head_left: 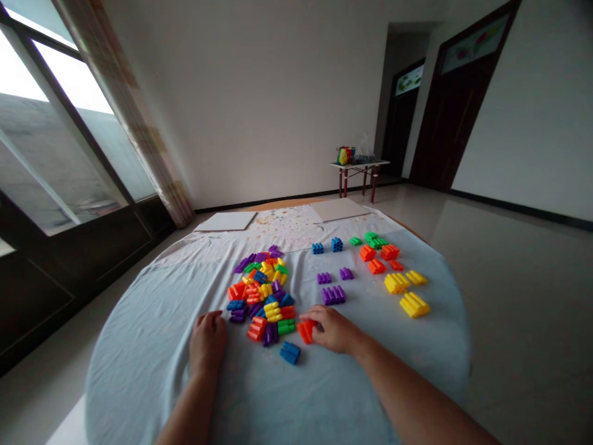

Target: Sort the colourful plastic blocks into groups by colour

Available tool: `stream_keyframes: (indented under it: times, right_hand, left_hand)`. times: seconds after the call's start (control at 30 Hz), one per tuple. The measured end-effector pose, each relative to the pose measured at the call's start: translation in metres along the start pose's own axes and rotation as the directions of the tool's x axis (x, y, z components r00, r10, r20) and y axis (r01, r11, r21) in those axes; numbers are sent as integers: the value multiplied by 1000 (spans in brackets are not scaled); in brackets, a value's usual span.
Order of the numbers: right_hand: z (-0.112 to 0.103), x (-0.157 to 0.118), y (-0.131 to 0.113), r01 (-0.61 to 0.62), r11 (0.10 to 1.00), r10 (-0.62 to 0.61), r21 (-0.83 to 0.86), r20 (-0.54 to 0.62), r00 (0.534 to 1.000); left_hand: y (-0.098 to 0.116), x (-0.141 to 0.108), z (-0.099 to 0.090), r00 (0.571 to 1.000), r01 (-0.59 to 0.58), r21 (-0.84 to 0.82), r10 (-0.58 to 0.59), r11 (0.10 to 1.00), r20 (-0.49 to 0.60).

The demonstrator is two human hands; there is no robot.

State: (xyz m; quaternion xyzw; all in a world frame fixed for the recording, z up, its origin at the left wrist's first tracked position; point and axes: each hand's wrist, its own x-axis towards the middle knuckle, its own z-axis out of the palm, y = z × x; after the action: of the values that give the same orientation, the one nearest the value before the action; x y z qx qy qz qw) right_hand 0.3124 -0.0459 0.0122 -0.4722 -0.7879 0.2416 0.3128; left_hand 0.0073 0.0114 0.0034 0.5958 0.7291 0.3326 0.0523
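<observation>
My right hand [337,330] is closed on an orange block [306,332] at the near right of a mixed heap; its fingers cover part of it. The block is ribbed plastic, like short tubes joined side by side. My left hand [208,343] rests on the cloth left of the heap, loosely curled, fingers slightly apart, holding nothing. Between the hands lie similar purple [270,334], green [286,326], yellow [273,311] and orange blocks [256,329]. Nearest me, a blue block [290,353] lies apart from the heap.
Blocks sorted by colour sit at the right: purple [333,295], blue [336,245], green [376,240], orange [390,251] and yellow [414,305]. Two flat boards [226,221] [340,210] lie at the far edge of the cloth-covered round table [139,352]. A small table [360,164] stands beyond.
</observation>
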Motion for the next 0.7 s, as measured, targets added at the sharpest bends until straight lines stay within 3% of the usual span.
stream_keyframes:
  times: [0.13,0.27,0.33,0.47,0.57,0.63,0.7]
  right_hand:
    - [-5,-2,2,62,997,-62,-36,-25,998]
    - [-7,-3,-4,204,976,-194,-71,125,973]
    - [-7,-4,-5,213,971,-194,-110,164,967]
    - [-8,-4,-6,22,971,4,-237,107,994]
    - [-10,-4,-7,-139,947,157,-290,42,987]
    - [-12,-3,-5,-81,961,92,-266,28,995]
    - [-12,-2,-3,68,974,-51,-217,80,995]
  left_hand:
    - [-1,0,0,1000,11,-9,-11,1000,8]
    - [-1,0,-1,999,23,-15,-23,1000,24]
    - [-1,1,-2,999,23,-24,-22,999,28]
    - [-5,5,-3,997,47,-19,-46,999,54]
    - [-9,9,-3,995,67,-1,-67,998,77]
    - [-11,10,-2,993,70,10,-70,998,92]
    - [-12,11,-3,993,59,13,-60,998,102]
